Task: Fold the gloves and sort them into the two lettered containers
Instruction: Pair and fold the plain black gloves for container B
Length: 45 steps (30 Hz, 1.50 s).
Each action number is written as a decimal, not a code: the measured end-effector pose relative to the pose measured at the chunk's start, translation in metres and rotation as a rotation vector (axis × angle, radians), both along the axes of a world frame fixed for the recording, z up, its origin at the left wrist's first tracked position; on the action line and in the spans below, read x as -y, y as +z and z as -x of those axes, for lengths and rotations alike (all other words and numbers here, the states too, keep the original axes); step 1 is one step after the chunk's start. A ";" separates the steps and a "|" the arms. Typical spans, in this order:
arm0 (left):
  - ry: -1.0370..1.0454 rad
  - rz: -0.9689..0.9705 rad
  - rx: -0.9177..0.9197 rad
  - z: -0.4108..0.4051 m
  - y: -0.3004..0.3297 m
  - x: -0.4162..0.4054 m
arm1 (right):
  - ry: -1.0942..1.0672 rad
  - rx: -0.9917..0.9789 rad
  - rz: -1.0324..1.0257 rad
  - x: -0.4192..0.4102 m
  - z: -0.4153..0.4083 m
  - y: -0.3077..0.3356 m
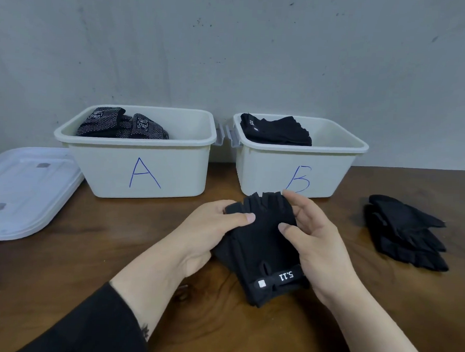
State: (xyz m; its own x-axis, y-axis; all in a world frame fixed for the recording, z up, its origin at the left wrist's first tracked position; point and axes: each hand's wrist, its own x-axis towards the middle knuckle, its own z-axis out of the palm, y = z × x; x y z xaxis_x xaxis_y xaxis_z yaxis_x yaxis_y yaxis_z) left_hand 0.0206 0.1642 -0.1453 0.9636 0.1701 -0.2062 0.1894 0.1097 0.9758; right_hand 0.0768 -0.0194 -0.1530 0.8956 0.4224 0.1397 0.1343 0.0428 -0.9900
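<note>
A black fingerless glove [262, 247] with a "5.11" wrist strap sits low over the brown table in front of container B. My left hand [209, 231] grips its left edge, thumb on top. My right hand [314, 242] holds its right side, fingers curled round the finger end. Container A [145, 171] holds dotted black-and-white gloves [126, 124]. Container B [280, 173] holds folded black gloves [277, 131]. A pile of black gloves [406, 233] lies on the table to the right.
Clear plastic lids [23, 189] lie at the table's left edge beside container A. Both containers stand against a grey wall. Bare wooden table [244, 332] stretches toward me below my hands.
</note>
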 end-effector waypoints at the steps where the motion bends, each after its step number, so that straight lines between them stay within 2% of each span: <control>1: 0.028 0.028 0.005 -0.002 -0.001 0.001 | 0.002 -0.018 -0.004 0.001 -0.001 0.000; 8: 0.327 0.141 0.233 -0.011 0.010 -0.005 | 0.184 -0.214 0.063 0.012 -0.008 -0.001; 11: 0.363 0.123 0.287 -0.011 0.012 -0.002 | 0.143 -0.295 -0.096 0.007 -0.005 0.001; 15: 0.333 0.109 0.345 -0.015 0.013 0.000 | 0.000 -0.405 -0.439 0.004 -0.003 0.010; 17: 0.292 0.098 0.387 -0.018 0.018 0.002 | -0.061 -0.396 -0.473 0.006 -0.002 0.024; 21: 0.272 -0.056 0.464 -0.031 0.034 0.001 | -0.269 -0.161 -0.235 0.017 -0.015 0.074; 26: 0.403 -0.610 0.630 -0.051 0.051 -0.026 | -0.291 0.209 0.040 0.030 -0.081 0.164; 29: 0.431 -0.963 0.693 -0.065 0.063 -0.041 | -0.274 0.258 0.117 0.020 -0.132 0.210; 31: 0.432 -1.101 0.697 -0.075 0.069 -0.047 | -0.251 0.219 0.139 0.004 -0.163 0.229; 35: 0.492 -1.070 0.682 -0.084 0.082 -0.054 | -0.162 0.039 0.107 -0.038 -0.206 0.232; 38: 0.489 -1.061 0.668 -0.087 0.086 -0.058 | -0.155 -0.026 0.261 -0.067 -0.224 0.197; 40: 0.428 -1.083 0.643 -0.089 0.085 -0.057 | -0.222 0.115 0.554 -0.076 -0.237 0.166; 42: 0.336 -1.107 0.603 -0.090 0.081 -0.052 | -0.291 0.359 0.904 -0.079 -0.238 0.146; 43: 0.304 -1.116 0.577 -0.092 0.079 -0.050 | -0.316 0.473 0.983 -0.080 -0.233 0.142; 45: 0.276 -1.156 0.545 -0.094 0.075 -0.047 | -0.282 0.654 0.932 -0.084 -0.216 0.141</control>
State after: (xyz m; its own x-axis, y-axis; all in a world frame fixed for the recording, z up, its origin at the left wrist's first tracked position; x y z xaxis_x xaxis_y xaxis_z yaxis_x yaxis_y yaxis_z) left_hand 0.1147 0.2108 -0.0705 0.7817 0.1893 0.5942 -0.1511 -0.8669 0.4749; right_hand 0.2928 0.0649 -0.0119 0.8462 0.4024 0.3493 0.5180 -0.7750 -0.3620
